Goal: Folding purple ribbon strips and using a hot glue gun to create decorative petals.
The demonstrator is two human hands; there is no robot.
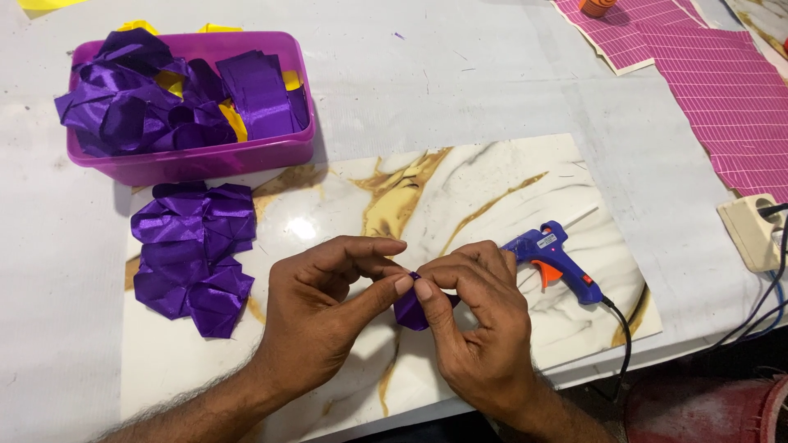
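While the purple box (193, 156) of ribbon sits upper left and folded petals (194, 256) lie below it, the left hand (316, 316) and right hand (476, 324) both pinch one purple ribbon piece (413, 310) at lower centre. Loose pressure may unfold it; the glue gun (554, 258) just right risks burns.

Both hands are showing bare, with no gloves, rings or watch. The left hand (316, 316) and right hand (476, 324) are carrying short, trimmed fingernails. Both forearms are showing uncovered up to the picture's lower edge, no sleeve reaching them, and fine hair is showing along the left forearm.
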